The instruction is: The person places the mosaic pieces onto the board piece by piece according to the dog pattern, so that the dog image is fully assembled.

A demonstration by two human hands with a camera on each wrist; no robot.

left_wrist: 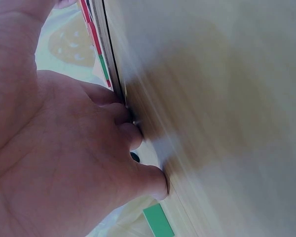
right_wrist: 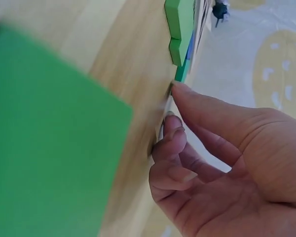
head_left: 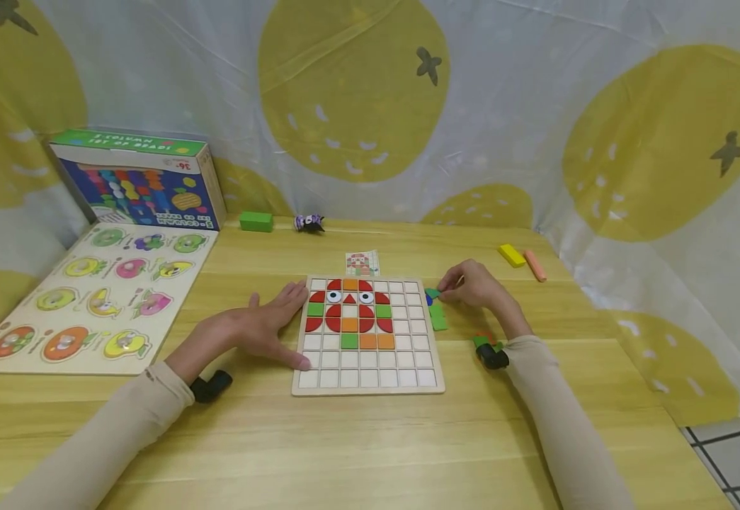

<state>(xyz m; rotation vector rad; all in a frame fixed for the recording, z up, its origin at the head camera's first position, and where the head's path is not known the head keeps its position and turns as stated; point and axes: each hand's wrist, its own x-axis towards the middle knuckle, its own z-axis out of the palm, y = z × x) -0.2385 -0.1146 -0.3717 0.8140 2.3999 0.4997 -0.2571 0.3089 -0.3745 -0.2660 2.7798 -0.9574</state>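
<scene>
A wooden grid board [head_left: 370, 381] lies in front of me, with red, orange and green tiles [head_left: 349, 341] and two eye tiles set in its squares. My left hand [head_left: 266, 329] rests spread at the board's left edge, fingers by its upper corner and thumb over the lower left. My right hand [head_left: 474, 287] is just right of the board, thumb tip [right_wrist: 180, 89] right at a dark green piece [right_wrist: 181, 71]. Light green pieces [head_left: 437, 317] and a blue piece [head_left: 429, 300] lie beside it. I cannot tell whether the fingers pinch the dark green piece.
A small pattern card [head_left: 362, 263] lies behind the board. Farther back are a green block [head_left: 256, 222] and a purple-striped trinket [head_left: 309, 224]. A fruit puzzle board [head_left: 98, 283] and a bead-set box [head_left: 140, 180] stand left. Yellow [head_left: 511, 255] and pink [head_left: 534, 265] blocks lie right.
</scene>
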